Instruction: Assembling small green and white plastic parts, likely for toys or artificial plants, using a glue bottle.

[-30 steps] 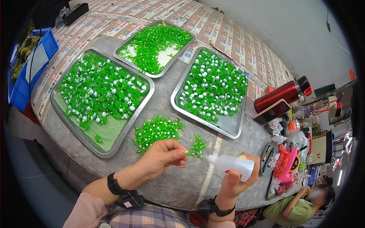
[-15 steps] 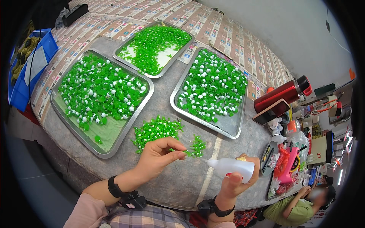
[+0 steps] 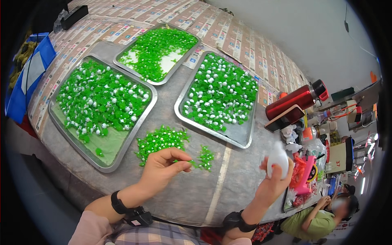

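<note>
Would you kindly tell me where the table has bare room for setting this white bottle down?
Bare grey table lies between the small green pile and the right hand. Crowded: three trays, the clutter by the red flask.

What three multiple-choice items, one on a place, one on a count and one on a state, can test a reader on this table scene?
1. Where does the red flask lie?
A. right of the trays
B. inside a tray
C. on the floor

2. How many metal trays stand on the table?
A. two
B. three
C. five

3. What does the right hand do?
A. rests flat
B. holds a white squeeze bottle
C. holds scissors

Answers:
1 A, it lies beside the rightmost tray.
2 B, three trays of green pieces show.
3 B, the fingers wrap the bottle, while the left hand pinches a small green piece.
</note>
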